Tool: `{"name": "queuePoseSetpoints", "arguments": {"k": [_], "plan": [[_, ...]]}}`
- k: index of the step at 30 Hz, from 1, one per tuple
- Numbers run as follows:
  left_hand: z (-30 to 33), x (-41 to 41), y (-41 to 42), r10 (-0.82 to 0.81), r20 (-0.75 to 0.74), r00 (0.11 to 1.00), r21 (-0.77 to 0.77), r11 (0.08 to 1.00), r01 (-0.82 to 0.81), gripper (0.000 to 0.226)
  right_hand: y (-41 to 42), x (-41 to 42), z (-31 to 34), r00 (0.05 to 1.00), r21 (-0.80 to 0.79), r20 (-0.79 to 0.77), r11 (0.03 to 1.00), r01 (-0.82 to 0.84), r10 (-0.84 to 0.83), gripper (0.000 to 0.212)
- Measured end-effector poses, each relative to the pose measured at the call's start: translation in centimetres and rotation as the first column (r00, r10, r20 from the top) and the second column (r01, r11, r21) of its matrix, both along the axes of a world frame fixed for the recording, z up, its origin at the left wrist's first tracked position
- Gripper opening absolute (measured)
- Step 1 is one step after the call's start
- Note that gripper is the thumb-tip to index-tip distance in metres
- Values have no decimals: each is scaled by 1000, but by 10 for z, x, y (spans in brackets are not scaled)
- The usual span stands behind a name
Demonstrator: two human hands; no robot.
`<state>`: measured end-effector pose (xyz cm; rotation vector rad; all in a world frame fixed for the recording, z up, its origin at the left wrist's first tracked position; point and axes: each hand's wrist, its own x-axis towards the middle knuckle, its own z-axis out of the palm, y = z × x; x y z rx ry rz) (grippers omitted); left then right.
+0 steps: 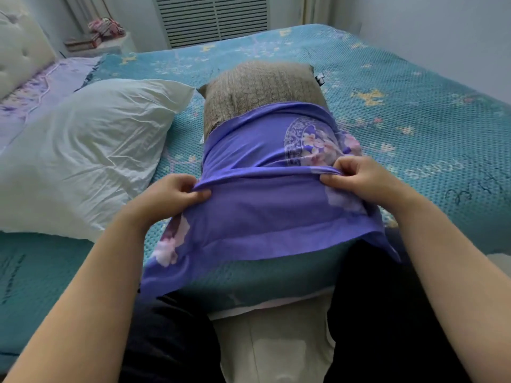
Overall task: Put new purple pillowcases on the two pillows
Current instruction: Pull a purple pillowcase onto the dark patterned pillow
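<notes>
A brown woven pillow (257, 87) lies lengthwise on the bed in front of me, its near half inside a purple flowered pillowcase (257, 194). My left hand (168, 193) pinches a fold of the case on its left side. My right hand (359, 178) pinches the same fold on the right side. The far end of the pillow sticks out bare. A white pillow (91, 150) without a purple case lies to the left of it.
A teal patterned bedspread (414, 111) covers the bed. A tufted headboard (19, 48) and a purple sheet lie at the far left. A nightstand with pink items (102, 31) stands behind. My dark-clothed legs press against the bed's near edge.
</notes>
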<state>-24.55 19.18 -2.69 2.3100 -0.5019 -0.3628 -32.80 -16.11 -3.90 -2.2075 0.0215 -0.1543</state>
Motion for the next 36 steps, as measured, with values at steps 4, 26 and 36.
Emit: {"name": "queuePoseSetpoints", "arguments": {"k": [4,26,36], "plan": [[-7,-12,-15,121,-173,977,-609,767,-203,15,36,-8,-1,920,-167,345,953,253,-184,27],[-21,14,-18,221,-582,783,-159,913,-376,88,9,33,5,981,572,-165,820,15,98,35],[-38,9,-19,277,-508,815,-170,896,-411,44,4,35,-9,979,-38,-99,984,175,-178,41]]}}
